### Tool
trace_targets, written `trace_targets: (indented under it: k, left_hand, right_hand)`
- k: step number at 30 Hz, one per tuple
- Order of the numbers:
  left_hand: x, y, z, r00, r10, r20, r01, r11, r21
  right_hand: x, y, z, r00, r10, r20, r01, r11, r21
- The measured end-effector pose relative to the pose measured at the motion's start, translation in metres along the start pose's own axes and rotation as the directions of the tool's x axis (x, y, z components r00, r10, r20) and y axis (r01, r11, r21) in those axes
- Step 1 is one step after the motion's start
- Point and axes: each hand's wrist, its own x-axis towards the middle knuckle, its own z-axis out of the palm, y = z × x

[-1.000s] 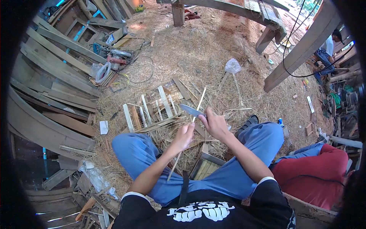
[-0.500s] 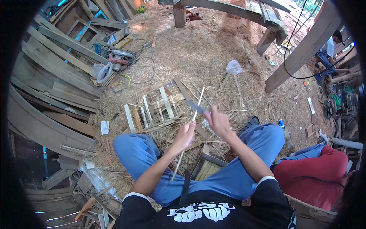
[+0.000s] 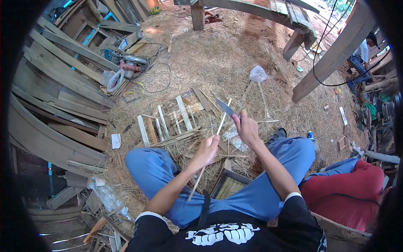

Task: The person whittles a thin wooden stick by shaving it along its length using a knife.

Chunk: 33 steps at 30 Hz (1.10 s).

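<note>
My left hand [image 3: 205, 152] is closed round a thin pale wooden stick [image 3: 222, 121], which slants from my lap up and away from me. In my right hand [image 3: 247, 129] is a knife [image 3: 226, 108], its broad grey blade lying against or just over the upper part of the stick. My fingers hide most of the knife's handle. Below my hands, between my legs, sits a wooden box or frame [image 3: 230, 185] with slats inside. Just beyond my left knee, a small slatted wooden frame [image 3: 168, 122] lies on the straw-covered ground.
Boards [image 3: 63, 96] are stacked along the left, with power tools [image 3: 132, 65] and cables beside them. A plastic bag [image 3: 257, 74] lies ahead. A slanted wooden post [image 3: 331, 54] stands at the right. Close on my right is a person in red [image 3: 344, 193]; another person [image 3: 362, 56] is farther back.
My right hand has shifted slightly right and toward me, with the knife blade now higher and turned more along the stick's tip. The left hand and stick have moved slightly right.
</note>
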Motion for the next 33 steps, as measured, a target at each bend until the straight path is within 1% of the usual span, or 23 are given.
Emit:
trace_targets:
  k: [1,2,3,4,5,6,7,8,9,10,12,13,14,16,17,20,21,24,25,28,29,32,33]
  left_hand:
    - [-0.002,0.002,0.0,1.0,-0.016,0.015,0.017,0.999,-0.044]
    - [-0.004,0.003,0.002,0.999,-0.033,0.035,0.036,0.995,-0.093]
    - [0.001,-0.008,0.001,0.993,0.115,-0.03,-0.112,0.99,0.084]
    - [0.005,-0.013,0.0,0.995,0.098,-0.018,-0.097,0.993,0.064]
    - [0.007,-0.019,-0.001,0.997,0.079,-0.003,-0.079,0.996,0.044]
    - [0.008,-0.022,-0.002,0.998,0.059,0.009,-0.059,0.998,0.027]
    - [0.01,-0.016,0.001,0.997,0.078,-0.01,-0.078,0.997,-0.007]
    - [0.007,-0.01,0.001,1.0,0.009,0.001,-0.009,1.0,-0.03]
    - [0.0,0.006,-0.001,0.998,-0.057,0.012,0.058,0.997,-0.051]
    - [-0.002,0.015,-0.001,0.992,-0.12,0.027,0.122,0.99,-0.074]
    - [0.001,0.001,-0.004,1.0,-0.004,-0.012,0.004,1.0,0.012]
    - [0.004,-0.005,-0.005,0.998,0.056,-0.025,-0.054,0.997,0.059]
    - [0.008,-0.012,-0.003,0.999,0.045,-0.015,-0.045,0.999,0.015]
    - [0.006,0.002,0.0,1.0,0.013,0.0,-0.013,0.997,-0.07]
    - [0.002,0.013,0.001,0.998,-0.05,0.028,0.053,0.988,-0.147]
    - [0.007,-0.001,0.001,1.0,0.004,0.009,-0.003,0.996,-0.089]
    - [0.008,-0.012,0.0,0.999,0.051,0.001,-0.051,0.994,-0.097]
    - [0.005,0.0,-0.002,0.999,-0.026,0.031,0.029,0.995,-0.098]
    - [0.001,0.015,-0.002,0.997,-0.076,0.03,0.077,0.996,-0.044]
    - [-0.002,0.019,0.001,0.99,-0.101,0.096,0.121,0.966,-0.229]
    - [-0.002,0.018,0.0,0.981,-0.133,0.144,0.17,0.942,-0.29]
    - [0.003,0.017,-0.004,0.941,-0.189,0.281,0.304,0.839,-0.451]
    - [0.003,0.023,-0.004,0.941,-0.169,0.292,0.295,0.833,-0.468]
  right_hand:
    - [-0.007,-0.002,0.004,0.998,-0.058,-0.034,0.06,0.995,0.076]
    - [-0.016,-0.005,0.007,0.993,-0.119,-0.012,0.12,0.991,0.062]
    - [-0.025,-0.011,0.009,0.984,-0.175,0.012,0.174,0.984,0.048]
    - [-0.031,-0.014,0.007,0.973,-0.226,0.036,0.225,0.974,0.033]
    - [-0.024,-0.009,0.002,0.974,-0.171,0.15,0.178,0.983,-0.034]
    - [-0.015,-0.004,0.0,0.991,-0.103,0.084,0.105,0.994,-0.02]
    - [-0.005,0.001,-0.001,0.999,-0.034,0.018,0.034,0.999,0.002]
    - [0.0,0.003,0.001,0.998,0.033,-0.045,-0.031,0.999,0.031]
    - [-0.005,0.0,0.003,0.998,0.055,0.006,-0.055,0.996,0.072]
    - [-0.014,-0.006,0.005,0.999,-0.028,0.023,0.026,0.998,0.062]
    - [-0.032,-0.016,0.007,0.981,-0.183,0.06,0.181,0.983,0.038]
    - [-0.026,-0.013,0.001,0.976,-0.153,0.154,0.15,0.988,0.033]
    - [-0.015,-0.008,-0.001,0.993,-0.056,0.105,0.053,0.998,0.036]
    - [0.002,0.001,-0.002,0.99,0.142,0.018,-0.143,0.988,0.065]
    - [0.003,0.005,0.001,0.986,0.166,0.024,-0.167,0.982,0.084]
    - [-0.03,-0.012,0.01,0.985,-0.141,0.095,0.127,0.982,0.142]
    - [-0.025,-0.008,0.007,0.992,-0.096,0.087,0.086,0.99,0.115]
    - [0.001,0.008,0.001,0.997,0.045,0.062,-0.048,0.997,0.052]
    - [0.008,0.01,0.001,0.99,0.136,-0.036,-0.133,0.988,0.077]
    - [-0.013,-0.008,-0.004,0.998,0.026,0.049,-0.031,0.995,0.098]
    - [-0.019,-0.016,-0.01,0.993,-0.065,0.102,0.055,0.993,0.102]
    - [-0.011,-0.02,-0.018,0.99,-0.022,0.143,0.011,0.997,0.076]
    - [-0.005,-0.026,-0.028,0.985,0.03,0.167,-0.058,0.985,0.164]
